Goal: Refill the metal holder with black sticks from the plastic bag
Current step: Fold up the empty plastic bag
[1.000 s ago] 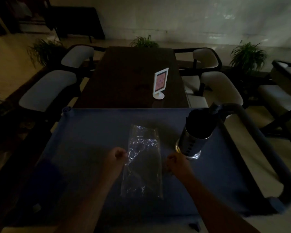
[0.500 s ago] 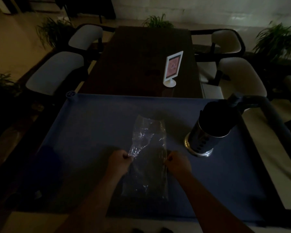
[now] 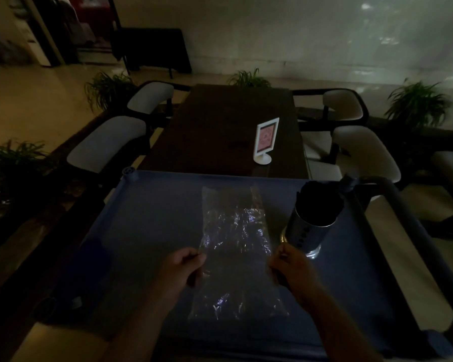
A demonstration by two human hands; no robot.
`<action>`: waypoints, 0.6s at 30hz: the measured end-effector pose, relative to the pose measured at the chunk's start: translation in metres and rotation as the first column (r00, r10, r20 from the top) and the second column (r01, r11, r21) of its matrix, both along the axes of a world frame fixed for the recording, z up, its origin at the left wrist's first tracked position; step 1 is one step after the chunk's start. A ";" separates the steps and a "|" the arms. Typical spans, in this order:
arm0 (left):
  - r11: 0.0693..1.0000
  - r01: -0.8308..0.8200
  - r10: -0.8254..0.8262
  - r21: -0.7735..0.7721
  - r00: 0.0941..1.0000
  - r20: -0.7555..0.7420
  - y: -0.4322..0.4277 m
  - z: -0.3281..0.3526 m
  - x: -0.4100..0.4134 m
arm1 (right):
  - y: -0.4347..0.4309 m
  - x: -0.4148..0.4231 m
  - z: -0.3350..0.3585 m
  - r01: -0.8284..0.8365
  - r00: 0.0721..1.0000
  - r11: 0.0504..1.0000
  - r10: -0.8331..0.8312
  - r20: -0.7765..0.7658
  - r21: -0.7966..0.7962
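A clear crinkled plastic bag (image 3: 236, 246) lies lengthwise on the blue cart top (image 3: 147, 231); dark contents show dimly through it. My left hand (image 3: 179, 269) pinches the bag's left edge. My right hand (image 3: 293, 267) pinches its right edge. Just right of the bag stands the metal holder (image 3: 305, 235), a shiny cylinder packed with black sticks (image 3: 318, 205) that rise above its rim. My right hand is close to the holder's base without touching it.
The cart's dark handle bar (image 3: 413, 231) curves along the right side. Beyond the cart is a dark dining table (image 3: 220, 131) with a white menu stand (image 3: 266, 139). Cushioned chairs flank the table. Potted plants stand around the dim room.
The bag has been pulled flatter and wider between my hands, and my hands have spread further apart. The camera view has tilted up, showing more of the room.
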State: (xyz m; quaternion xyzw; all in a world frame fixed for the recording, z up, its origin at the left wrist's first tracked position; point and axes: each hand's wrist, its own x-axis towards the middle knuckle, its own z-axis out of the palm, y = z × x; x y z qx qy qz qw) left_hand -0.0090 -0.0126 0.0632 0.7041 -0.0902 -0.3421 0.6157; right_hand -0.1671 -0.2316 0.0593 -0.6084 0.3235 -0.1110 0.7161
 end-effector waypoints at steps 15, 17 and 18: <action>0.914 -0.072 0.045 -0.400 0.996 -0.077 -0.007 0.042 -0.030 | 0.007 -0.025 0.058 0.031 0.967 0.990 -0.064 0.246 0.138; 0.884 -0.082 0.015 -0.460 0.989 -0.146 -0.010 0.044 -0.034 | 0.003 -0.028 0.057 0.018 0.953 0.972 -0.088 0.291 0.233; 0.870 -0.094 0.011 -0.485 0.985 -0.172 -0.011 0.045 -0.036 | 0.002 -0.029 0.057 0.008 0.948 0.967 -0.088 0.304 0.256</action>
